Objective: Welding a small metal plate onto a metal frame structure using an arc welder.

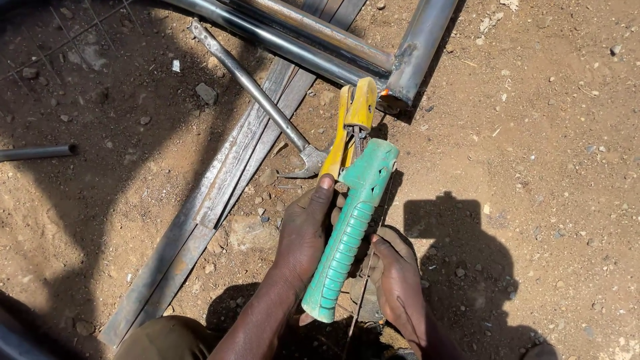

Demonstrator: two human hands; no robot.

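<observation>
Gripping green electrode holder [347, 233] beside frame corner [400, 73]

Both hands, left hand [303, 233] and right hand [398, 283], hold a green-handled welding holder [347, 233] near the steel frame [400, 63].

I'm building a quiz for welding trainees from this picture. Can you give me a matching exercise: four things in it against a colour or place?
Things:
1. electrode holder grip
2. holder lever
3. hammer
4. flat steel strips

Descriptions:
A. yellow
B. lying on the strips, head by the holder
C. green, ribbed, held by left hand
D. lying on the dirt, running diagonally

Pairs: 1-C, 2-A, 3-B, 4-D
</observation>
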